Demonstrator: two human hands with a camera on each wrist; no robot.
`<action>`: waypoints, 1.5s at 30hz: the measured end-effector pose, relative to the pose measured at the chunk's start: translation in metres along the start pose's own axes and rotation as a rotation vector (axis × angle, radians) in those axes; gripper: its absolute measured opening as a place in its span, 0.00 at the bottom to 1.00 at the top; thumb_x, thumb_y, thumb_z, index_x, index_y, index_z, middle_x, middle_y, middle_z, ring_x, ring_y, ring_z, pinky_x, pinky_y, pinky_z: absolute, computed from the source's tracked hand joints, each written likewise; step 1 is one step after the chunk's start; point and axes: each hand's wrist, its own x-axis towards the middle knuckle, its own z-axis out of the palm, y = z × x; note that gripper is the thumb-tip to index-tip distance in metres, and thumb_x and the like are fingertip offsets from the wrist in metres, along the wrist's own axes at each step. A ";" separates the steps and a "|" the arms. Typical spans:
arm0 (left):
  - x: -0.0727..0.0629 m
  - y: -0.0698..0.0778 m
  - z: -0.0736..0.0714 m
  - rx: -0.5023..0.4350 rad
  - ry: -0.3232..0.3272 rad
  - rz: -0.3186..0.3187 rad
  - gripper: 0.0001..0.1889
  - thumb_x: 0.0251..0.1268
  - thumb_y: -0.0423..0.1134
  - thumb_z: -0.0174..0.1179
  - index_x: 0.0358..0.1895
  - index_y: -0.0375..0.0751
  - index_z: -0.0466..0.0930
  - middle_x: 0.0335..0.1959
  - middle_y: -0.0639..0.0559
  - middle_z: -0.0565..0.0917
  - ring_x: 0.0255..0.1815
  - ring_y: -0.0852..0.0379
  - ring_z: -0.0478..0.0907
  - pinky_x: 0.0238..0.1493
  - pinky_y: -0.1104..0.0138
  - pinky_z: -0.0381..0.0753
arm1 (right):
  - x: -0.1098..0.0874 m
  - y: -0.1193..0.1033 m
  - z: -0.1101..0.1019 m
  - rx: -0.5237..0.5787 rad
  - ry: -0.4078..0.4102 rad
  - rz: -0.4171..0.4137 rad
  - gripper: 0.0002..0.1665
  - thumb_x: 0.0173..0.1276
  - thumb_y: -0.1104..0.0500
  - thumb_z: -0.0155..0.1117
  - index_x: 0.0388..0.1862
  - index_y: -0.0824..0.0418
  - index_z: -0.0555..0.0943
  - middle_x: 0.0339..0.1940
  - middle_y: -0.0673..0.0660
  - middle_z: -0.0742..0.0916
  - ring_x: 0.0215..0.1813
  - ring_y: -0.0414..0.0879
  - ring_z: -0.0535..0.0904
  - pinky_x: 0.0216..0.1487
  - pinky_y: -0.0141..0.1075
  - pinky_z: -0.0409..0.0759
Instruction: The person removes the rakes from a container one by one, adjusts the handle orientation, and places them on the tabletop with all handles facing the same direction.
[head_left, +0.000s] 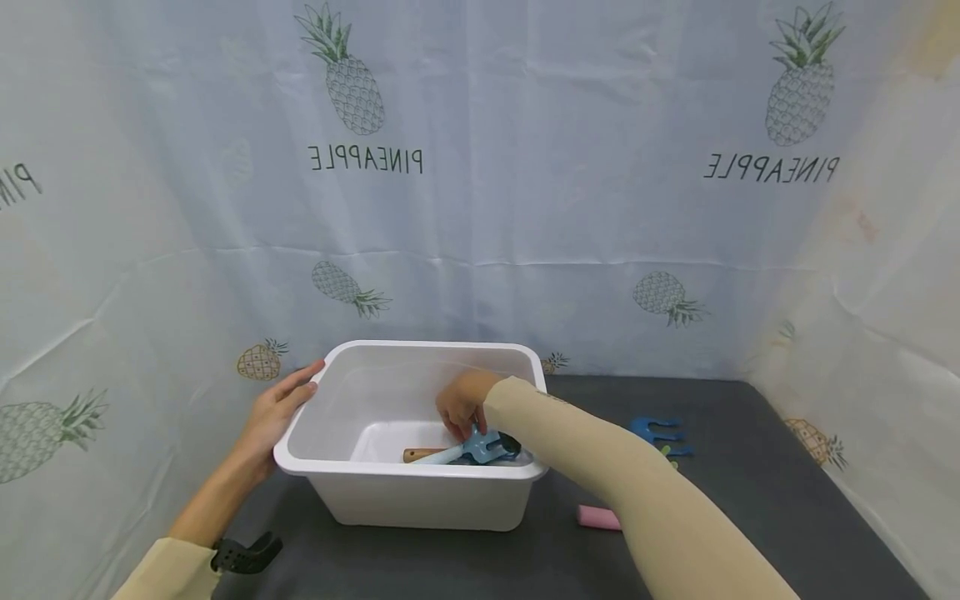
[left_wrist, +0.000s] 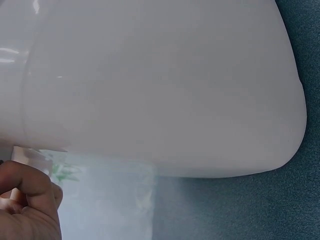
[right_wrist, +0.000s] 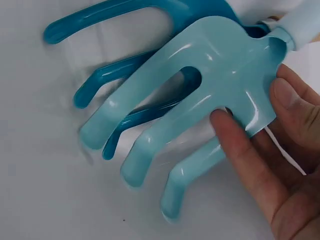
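A white plastic basin stands on the dark table. At its left end my left hand holds the rim; in the left wrist view the curled fingers show beside the basin wall. My right hand reaches inside and pinches the head of a light blue hand rake between thumb and finger. Beneath that rake lies a darker blue one. A wooden handle and a black object, partly hidden, also lie in the basin's front right part.
Right of the basin, another blue hand rake lies on the table, partly behind the right sleeve. A small green item is beside it. Nearer the front is a pink cylinder, half covered by the sleeve. Pineapple-print curtains enclose the table.
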 end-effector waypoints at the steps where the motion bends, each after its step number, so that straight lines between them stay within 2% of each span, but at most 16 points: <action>1: 0.000 0.000 0.000 -0.003 0.002 -0.002 0.32 0.84 0.54 0.46 0.84 0.50 0.54 0.83 0.37 0.58 0.50 0.77 0.81 0.48 0.70 0.87 | -0.001 0.000 0.000 0.004 0.012 0.000 0.14 0.60 0.70 0.72 0.25 0.51 0.92 0.32 0.54 0.88 0.35 0.52 0.88 0.32 0.37 0.87; 6: -0.001 0.000 0.000 -0.006 0.010 -0.003 0.33 0.83 0.55 0.48 0.83 0.50 0.55 0.82 0.38 0.59 0.50 0.76 0.81 0.48 0.70 0.87 | 0.003 0.002 -0.002 0.045 0.029 -0.009 0.14 0.60 0.69 0.73 0.24 0.49 0.92 0.31 0.53 0.87 0.37 0.51 0.84 0.33 0.39 0.88; 14: -0.003 0.002 0.001 0.002 0.004 -0.010 0.32 0.84 0.55 0.46 0.84 0.51 0.54 0.83 0.38 0.58 0.50 0.76 0.81 0.48 0.69 0.87 | -0.001 -0.002 -0.018 0.104 -0.084 -0.098 0.13 0.65 0.72 0.67 0.29 0.56 0.91 0.30 0.52 0.87 0.32 0.47 0.84 0.47 0.46 0.90; 20: -0.002 0.006 0.001 0.007 0.005 -0.014 0.33 0.83 0.56 0.47 0.84 0.52 0.54 0.82 0.38 0.59 0.50 0.75 0.81 0.48 0.69 0.87 | -0.005 -0.006 -0.033 0.128 -0.082 -0.109 0.12 0.66 0.72 0.66 0.30 0.57 0.90 0.36 0.55 0.87 0.36 0.44 0.83 0.45 0.44 0.90; 28: 0.000 0.005 -0.001 -0.003 0.006 -0.018 0.33 0.83 0.56 0.47 0.84 0.52 0.55 0.81 0.37 0.60 0.49 0.73 0.82 0.47 0.68 0.87 | -0.025 -0.010 -0.052 0.100 0.032 -0.235 0.11 0.67 0.72 0.67 0.30 0.58 0.90 0.36 0.53 0.89 0.40 0.44 0.84 0.42 0.41 0.90; 34: 0.000 0.003 -0.002 -0.006 0.015 -0.017 0.33 0.83 0.55 0.48 0.83 0.51 0.56 0.81 0.37 0.60 0.48 0.73 0.83 0.46 0.68 0.88 | -0.041 -0.015 -0.067 0.073 0.048 -0.297 0.10 0.70 0.70 0.66 0.32 0.59 0.89 0.34 0.51 0.87 0.40 0.43 0.82 0.43 0.41 0.90; 38: 0.000 0.002 -0.002 -0.008 0.006 -0.015 0.33 0.83 0.55 0.48 0.84 0.51 0.55 0.82 0.37 0.59 0.49 0.75 0.82 0.47 0.69 0.87 | -0.054 -0.015 -0.075 0.045 0.080 -0.318 0.11 0.72 0.69 0.64 0.32 0.59 0.88 0.34 0.50 0.86 0.39 0.43 0.81 0.42 0.39 0.89; 45: 0.000 0.000 -0.001 -0.003 0.005 -0.013 0.33 0.83 0.56 0.48 0.84 0.51 0.54 0.81 0.36 0.60 0.48 0.74 0.82 0.47 0.69 0.87 | -0.082 -0.008 -0.086 0.045 0.154 -0.297 0.08 0.72 0.69 0.65 0.34 0.61 0.87 0.35 0.52 0.86 0.38 0.44 0.81 0.42 0.38 0.88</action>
